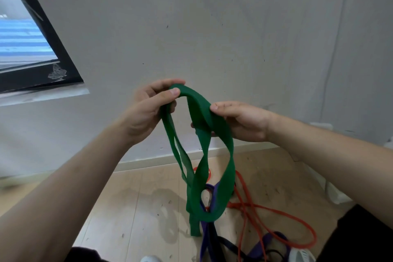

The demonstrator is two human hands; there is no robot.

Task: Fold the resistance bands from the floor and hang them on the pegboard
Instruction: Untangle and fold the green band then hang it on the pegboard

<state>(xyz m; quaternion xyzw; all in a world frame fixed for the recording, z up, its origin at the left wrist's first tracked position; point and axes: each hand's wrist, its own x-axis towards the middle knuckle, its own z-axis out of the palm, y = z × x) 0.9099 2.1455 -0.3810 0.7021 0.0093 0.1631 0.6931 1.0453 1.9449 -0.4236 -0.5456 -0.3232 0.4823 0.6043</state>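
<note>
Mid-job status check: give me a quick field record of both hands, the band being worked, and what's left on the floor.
left hand: pinches the top bend of the green band between thumb and fingers
right hand: grips the same band's other side at about the same height
green band: held up, hanging in twisted loops, not folded neatly yet
still down: orange band and purple band, tangled on the floor
pegboard: not in view

One head-worn wide-angle camera — looking forward and down, near the wall (212,17) — over the floor (127,208).
</note>
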